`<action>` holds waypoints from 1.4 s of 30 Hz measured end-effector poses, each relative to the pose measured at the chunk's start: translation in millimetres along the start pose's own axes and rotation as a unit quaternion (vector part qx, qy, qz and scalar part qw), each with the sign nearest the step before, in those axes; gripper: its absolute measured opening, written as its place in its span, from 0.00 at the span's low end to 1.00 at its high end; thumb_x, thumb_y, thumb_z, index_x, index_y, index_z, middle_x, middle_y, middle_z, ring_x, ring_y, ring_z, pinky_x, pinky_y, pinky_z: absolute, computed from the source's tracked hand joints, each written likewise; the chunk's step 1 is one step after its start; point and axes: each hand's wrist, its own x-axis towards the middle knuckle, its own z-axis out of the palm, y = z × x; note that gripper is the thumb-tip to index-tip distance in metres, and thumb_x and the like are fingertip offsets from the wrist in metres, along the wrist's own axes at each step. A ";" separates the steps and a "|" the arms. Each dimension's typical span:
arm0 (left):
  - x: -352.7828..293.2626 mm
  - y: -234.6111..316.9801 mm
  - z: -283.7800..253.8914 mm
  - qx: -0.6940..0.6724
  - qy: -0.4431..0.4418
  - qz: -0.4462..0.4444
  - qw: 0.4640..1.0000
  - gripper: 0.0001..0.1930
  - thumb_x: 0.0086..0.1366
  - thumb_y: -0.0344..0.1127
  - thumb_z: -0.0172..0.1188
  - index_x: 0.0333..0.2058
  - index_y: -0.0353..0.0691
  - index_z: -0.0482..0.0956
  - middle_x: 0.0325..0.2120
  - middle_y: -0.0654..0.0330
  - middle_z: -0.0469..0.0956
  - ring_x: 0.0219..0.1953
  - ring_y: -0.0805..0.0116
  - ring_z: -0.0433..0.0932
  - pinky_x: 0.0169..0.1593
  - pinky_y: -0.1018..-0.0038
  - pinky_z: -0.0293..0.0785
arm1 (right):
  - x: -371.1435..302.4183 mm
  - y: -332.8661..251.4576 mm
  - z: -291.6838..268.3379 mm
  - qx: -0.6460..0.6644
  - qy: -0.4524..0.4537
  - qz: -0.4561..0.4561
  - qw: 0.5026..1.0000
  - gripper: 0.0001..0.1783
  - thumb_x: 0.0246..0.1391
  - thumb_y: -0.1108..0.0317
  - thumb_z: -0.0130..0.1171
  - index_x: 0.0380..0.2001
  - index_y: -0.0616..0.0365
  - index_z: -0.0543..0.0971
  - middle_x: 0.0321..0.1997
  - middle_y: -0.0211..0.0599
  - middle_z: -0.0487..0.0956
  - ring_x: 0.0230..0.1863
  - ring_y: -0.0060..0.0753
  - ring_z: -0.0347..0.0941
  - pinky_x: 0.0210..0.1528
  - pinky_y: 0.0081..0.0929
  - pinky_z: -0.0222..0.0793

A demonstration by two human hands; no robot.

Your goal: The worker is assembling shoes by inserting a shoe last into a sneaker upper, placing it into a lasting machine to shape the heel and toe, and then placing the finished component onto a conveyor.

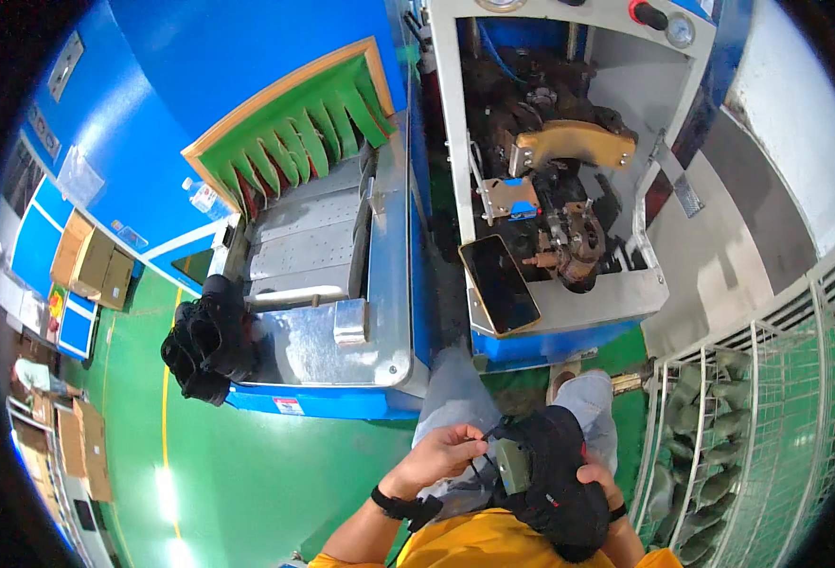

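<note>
While the left hand draws its thumb and fingertips together on a black lace, the right hand steadies a black shoe from the other side. The left grip is a pinch; the right grip is closed on the shoe, thumb over its edge (the fingers are hidden beneath). The shoe sits above the person's lap, between the two hands, with a green last showing in its opening. A dark band circles the left wrist.

Ahead, a phone lies screen up on the front ledge of a machine, its screen dark. Behind it are dark, greasy-looking parts and a curved yellow piece. To the left, more black shoes cluster on the corner of a metal conveyor, near a green strip curtain. At the right, a white wire rack holds many grey-green lasts.
</note>
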 end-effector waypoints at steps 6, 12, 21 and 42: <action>0.5 7.1 2.9 0.505 0.123 0.137 0.843 0.12 0.68 0.40 0.65 0.41 0.38 0.82 0.27 0.55 0.82 0.29 0.61 0.82 0.34 0.67 0.76 | 7.2 10.1 -9.6 0.052 0.023 0.025 0.998 0.49 0.47 0.58 0.64 0.71 0.62 0.61 0.65 0.47 0.74 0.57 0.43 0.78 0.57 0.37 0.78; 17.1 7.0 13.1 0.271 0.075 0.155 0.947 0.07 0.71 0.30 0.61 0.44 0.35 0.78 0.27 0.57 0.83 0.26 0.70 0.79 0.30 0.72 0.75 | 16.4 -2.1 -5.0 0.183 -0.094 0.001 0.979 0.43 0.53 0.56 0.59 0.71 0.58 0.63 0.65 0.47 0.75 0.60 0.44 0.76 0.62 0.41 0.74; 27.0 17.3 36.4 0.042 0.047 0.172 0.983 0.21 0.64 0.16 0.59 0.55 0.37 0.73 0.27 0.61 0.78 0.23 0.72 0.76 0.25 0.77 0.72 | 14.8 5.3 -1.2 0.249 -0.020 -0.092 0.964 0.40 0.57 0.54 0.54 0.71 0.58 0.64 0.66 0.47 0.74 0.62 0.47 0.74 0.67 0.44 0.68; -31.4 10.0 -41.1 0.673 0.412 0.232 0.568 0.12 0.63 0.26 0.59 0.44 0.43 0.84 0.34 0.53 0.81 0.35 0.48 0.81 0.37 0.60 0.78 | -0.5 0.3 -13.5 0.301 -0.073 -0.111 0.944 0.44 0.52 0.49 0.57 0.70 0.57 0.64 0.67 0.47 0.72 0.61 0.46 0.74 0.63 0.42 0.72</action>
